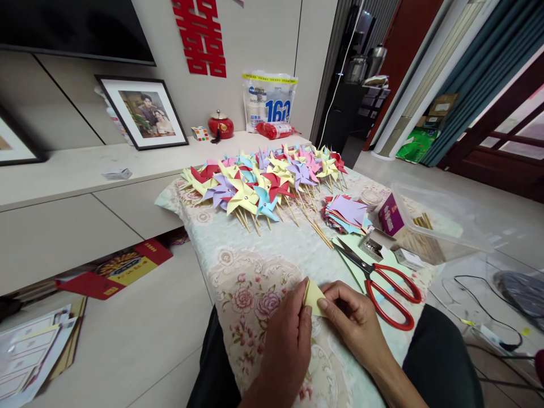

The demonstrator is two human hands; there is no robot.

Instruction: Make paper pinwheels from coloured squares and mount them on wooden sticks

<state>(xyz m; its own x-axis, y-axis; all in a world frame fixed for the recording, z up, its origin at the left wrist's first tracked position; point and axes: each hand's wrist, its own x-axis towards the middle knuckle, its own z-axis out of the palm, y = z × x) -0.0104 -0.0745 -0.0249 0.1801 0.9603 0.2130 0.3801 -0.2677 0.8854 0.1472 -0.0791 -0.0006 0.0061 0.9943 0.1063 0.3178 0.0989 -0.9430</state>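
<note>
A small piece of pale yellow paper (313,297), partly folded, is held between both hands above the flowered tablecloth (238,266). My left hand (291,334) pinches its left edge between thumb and fingers. On its right side, my right hand (351,311) grips it with thumb and curled fingers. Red-handled scissors (376,277) lie with parted blades just beyond my right hand, on a light green sheet (351,266). Past them sits a stack of cut coloured paper squares (346,212). Many finished paper pinwheels (244,195) on wooden sticks cover the far part of the table.
A small open box of metal pins (373,248) and a white box (408,259) stand by the scissors. At the right edge, a clear plastic bin (450,232) holds wooden sticks (423,221). Loose sticks (322,233) lie mid-table. Cables and a power strip (488,337) are on the floor.
</note>
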